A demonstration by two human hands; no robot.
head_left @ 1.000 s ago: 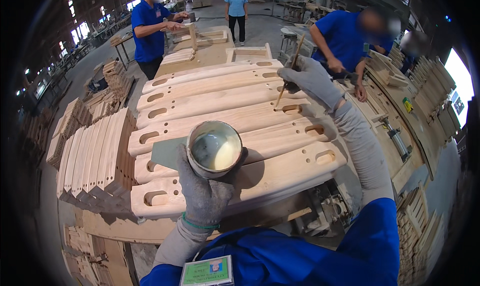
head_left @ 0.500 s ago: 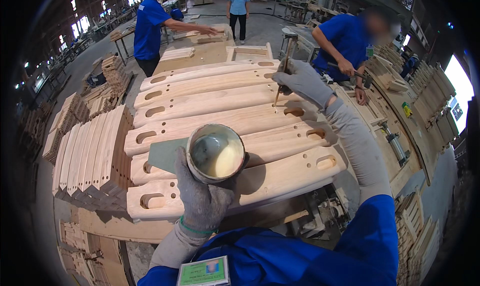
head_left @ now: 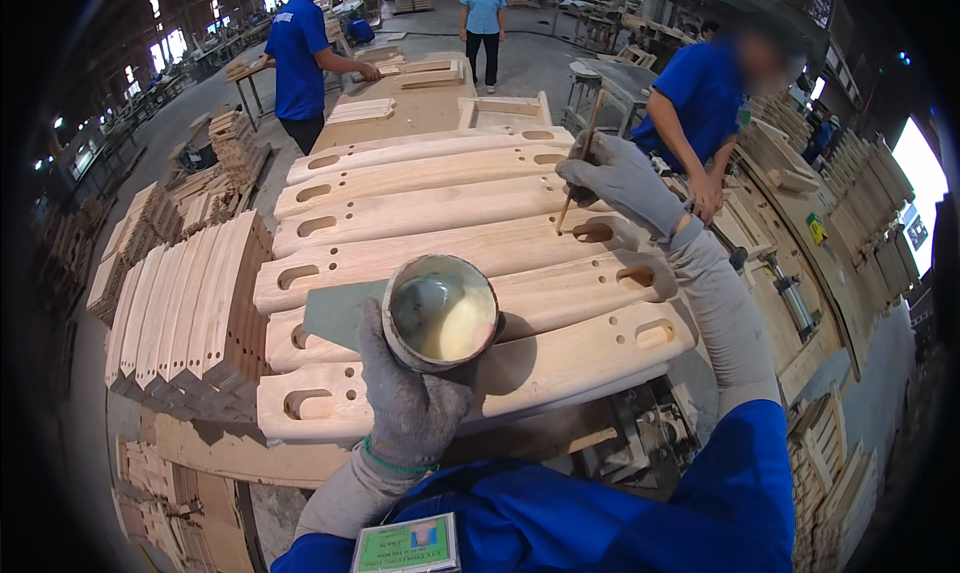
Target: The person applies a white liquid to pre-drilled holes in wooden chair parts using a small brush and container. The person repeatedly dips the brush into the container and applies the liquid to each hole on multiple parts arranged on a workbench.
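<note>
Gloved in grey, my left hand [head_left: 412, 398] is closed around a round cup [head_left: 437, 362] of pale cream liquid [head_left: 456, 325]. A flat grey-green sheet [head_left: 336, 316] juts out left of the cup; whether the hand holds it too, I cannot tell. My right hand [head_left: 630, 181], also gloved, pinches a thin wooden stick [head_left: 596, 121]. The stick's lower tip meets a wooden board [head_left: 440, 251] by the small holes near its right slot. Several such boards lie side by side below my hands, each with end slots and small round holes.
Stacked slotted boards [head_left: 190, 303] stand at the left. On the right, a co-worker in blue [head_left: 690, 98] leans over a bench [head_left: 835, 283] with a metal cylinder [head_left: 790, 293]. Another co-worker [head_left: 297, 58] stands far left by the table [head_left: 400, 108]; a person in light blue [head_left: 483, 23] stands beyond.
The stick remains at the same board, now more upright, with my right hand slightly right and lower. The cup shifts slightly right. The far-left co-worker's arm has drawn back; the right co-worker's hands have come together.
</note>
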